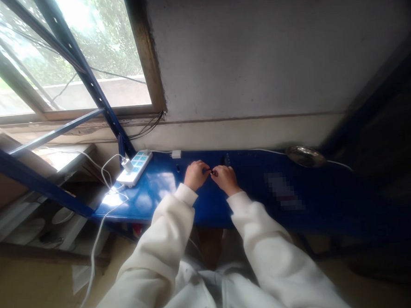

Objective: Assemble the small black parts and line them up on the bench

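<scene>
Over the blue table (209, 209), my left hand (195, 174) and my right hand (225, 178) meet almost fingertip to fingertip. Both are closed in a pinch around a small dark piece (212, 171) that shows between them. Its kind is too small to make out. A small black item (177, 168) lies on the table left of my left hand. Just beyond my right hand are another dark item (222, 160) and a small clear, ridged item (227, 159), partly hidden by the hand.
A white power strip (140, 167) with a plugged-in white adapter (127, 165) sits at the table's left end, its cable hanging to the floor. A white charger (176, 154) lies at the back edge. A shiny metal dish (305, 156) stands back right. Blue shelf posts (97, 93) rise at left.
</scene>
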Demonstrator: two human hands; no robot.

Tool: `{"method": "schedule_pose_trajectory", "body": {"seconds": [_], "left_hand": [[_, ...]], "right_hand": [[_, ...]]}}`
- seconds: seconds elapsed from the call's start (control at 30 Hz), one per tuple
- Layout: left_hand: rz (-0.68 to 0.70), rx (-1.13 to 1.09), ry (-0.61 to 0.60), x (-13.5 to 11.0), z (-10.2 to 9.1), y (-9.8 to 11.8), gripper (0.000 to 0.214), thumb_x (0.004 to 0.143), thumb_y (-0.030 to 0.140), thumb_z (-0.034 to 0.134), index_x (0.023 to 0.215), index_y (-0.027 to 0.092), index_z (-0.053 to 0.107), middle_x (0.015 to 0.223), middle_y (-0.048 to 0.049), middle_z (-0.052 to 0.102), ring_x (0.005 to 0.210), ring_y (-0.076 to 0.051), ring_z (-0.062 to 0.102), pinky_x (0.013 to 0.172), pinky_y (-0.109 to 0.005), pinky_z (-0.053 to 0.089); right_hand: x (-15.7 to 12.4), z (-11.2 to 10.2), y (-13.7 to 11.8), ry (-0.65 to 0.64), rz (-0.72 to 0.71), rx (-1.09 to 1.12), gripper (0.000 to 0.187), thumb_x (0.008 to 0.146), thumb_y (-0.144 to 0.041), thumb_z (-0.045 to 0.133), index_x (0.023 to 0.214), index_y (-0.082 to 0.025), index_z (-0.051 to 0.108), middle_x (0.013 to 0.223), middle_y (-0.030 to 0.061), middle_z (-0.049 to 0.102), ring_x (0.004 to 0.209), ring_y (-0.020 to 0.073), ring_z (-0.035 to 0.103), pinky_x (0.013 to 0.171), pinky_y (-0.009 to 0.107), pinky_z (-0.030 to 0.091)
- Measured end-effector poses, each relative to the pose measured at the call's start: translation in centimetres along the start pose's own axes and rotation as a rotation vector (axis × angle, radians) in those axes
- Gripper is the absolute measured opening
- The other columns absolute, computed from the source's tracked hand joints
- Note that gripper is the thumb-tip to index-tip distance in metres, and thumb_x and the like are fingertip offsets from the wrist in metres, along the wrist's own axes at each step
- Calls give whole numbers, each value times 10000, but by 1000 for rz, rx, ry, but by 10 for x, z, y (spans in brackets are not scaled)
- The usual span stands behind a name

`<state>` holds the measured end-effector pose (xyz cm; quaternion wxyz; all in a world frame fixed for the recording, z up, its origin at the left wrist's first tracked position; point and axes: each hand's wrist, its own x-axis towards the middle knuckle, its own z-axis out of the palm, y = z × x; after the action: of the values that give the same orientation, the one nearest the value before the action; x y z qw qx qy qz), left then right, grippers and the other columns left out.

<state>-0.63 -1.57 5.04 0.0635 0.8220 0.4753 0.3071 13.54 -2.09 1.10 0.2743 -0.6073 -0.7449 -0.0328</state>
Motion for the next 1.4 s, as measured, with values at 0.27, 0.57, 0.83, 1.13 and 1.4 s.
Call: {"method": "schedule_pose_trajectory", "body": {"seconds": [0.27,0.57,0.83,1.13,1.4], "left_hand": [[30,254,-169,27,-18,-15,121,734,152,572,785,182,677,883,-74,650,895,-237,560,780,-359,372],[50,479,-341,60,-46,-68,88,677,112,595,717,148,666,909,-111,634,952,-258,510,783,-358,309],[25,521,-374,53,-37,-86,81,682,120,571,671,144,647,904,-125,627,939,-264,502,784,-370,297],[31,535,-371,52,-32,-92,78,681,127,563,671,149,637,905,-119,631,929,-250,506,793,-360,290],[25,547,-394,53,-32,-92,79,678,101,560,676,143,627,915,-122,631,918,-249,504,792,-360,284]], "right_hand": [[-4,20,6,68,-3,88,177,820,-254,485,887,-172,627,772,39,645,725,162,570,651,273,323],[-20,42,28,268,24,130,288,868,-275,377,894,-143,632,751,65,645,703,159,571,691,278,348],[-23,50,33,246,12,118,284,859,-250,370,872,-152,637,747,66,643,694,156,570,695,277,359],[-23,49,33,230,21,126,274,850,-243,378,864,-158,638,751,67,638,686,153,565,701,277,368],[-24,49,32,235,36,133,269,850,-241,381,850,-158,637,755,68,645,713,161,579,700,278,368]]}}
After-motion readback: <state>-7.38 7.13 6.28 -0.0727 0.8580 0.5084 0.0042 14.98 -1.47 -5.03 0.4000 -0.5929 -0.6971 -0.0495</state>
